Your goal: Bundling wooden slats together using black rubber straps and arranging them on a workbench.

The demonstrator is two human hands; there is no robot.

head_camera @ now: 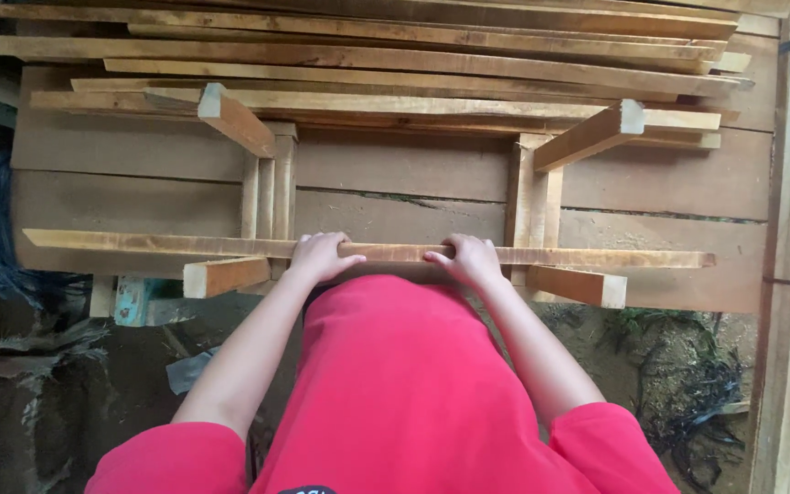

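Hands (pixel 322 256) (pixel 470 260) gripping slat (pixel 596 257), plank stack (pixel 413 46) behind

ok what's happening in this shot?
A person in a red shirt grips a long thin pale wooden slat with both hands, left hand and right hand close together near its middle. The slat lies across a wooden trestle frame, with a stack of similar planks beyond it.

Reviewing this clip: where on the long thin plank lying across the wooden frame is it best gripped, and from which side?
Probably its middle span, from the near edge, where the left hand and right hand already curl fingers over the plank. It lies flat across the frame's two uprights, long and thin, so two hands spread about centre should balance it.
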